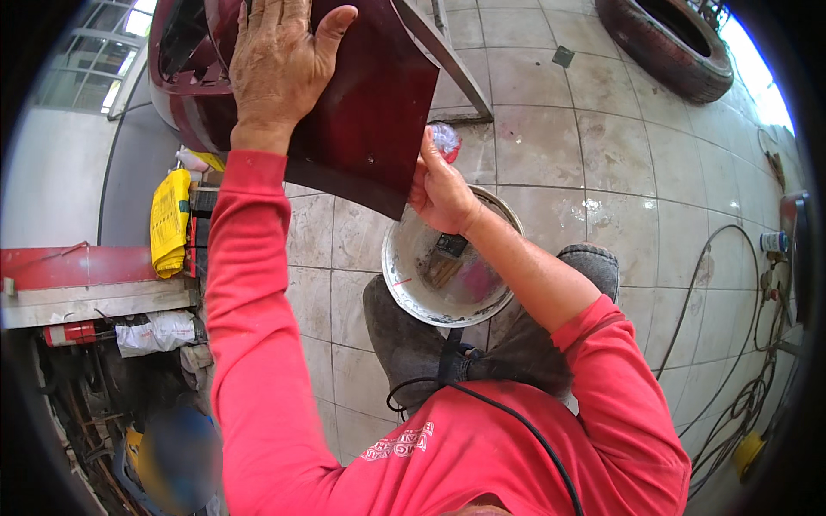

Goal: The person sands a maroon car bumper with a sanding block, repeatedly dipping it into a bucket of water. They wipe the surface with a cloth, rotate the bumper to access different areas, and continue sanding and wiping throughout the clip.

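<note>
Both hands are on a dark red panel [361, 112], which stands out in front of the person at the upper middle of the view. Between the person's knees, on the tiled floor [542, 146], is a round white bucket [398, 288], its inside smeared with grey. In it lie a small dark block [451, 244], some tan pieces [444, 274] and a pink patch [478, 279]; whether there is liquid too, I cannot tell. Over at the right edge a small can [773, 242] stands near a tangle of black cable [744, 404], and a red can [69, 334] lies at the left beside a white plastic bag [156, 334]; what these hold cannot be seen.

The left hand [282, 69] is opened flat, palm down on the panel's face, thumb spread wide from the fingers, gripping nothing. The right hand [441, 187] is closed around the panel's right edge near its lower corner, thumb pointing up along it; its fingers are partly hidden. Just beyond the thumb is a clear and red plastic thing [446, 139].
</note>
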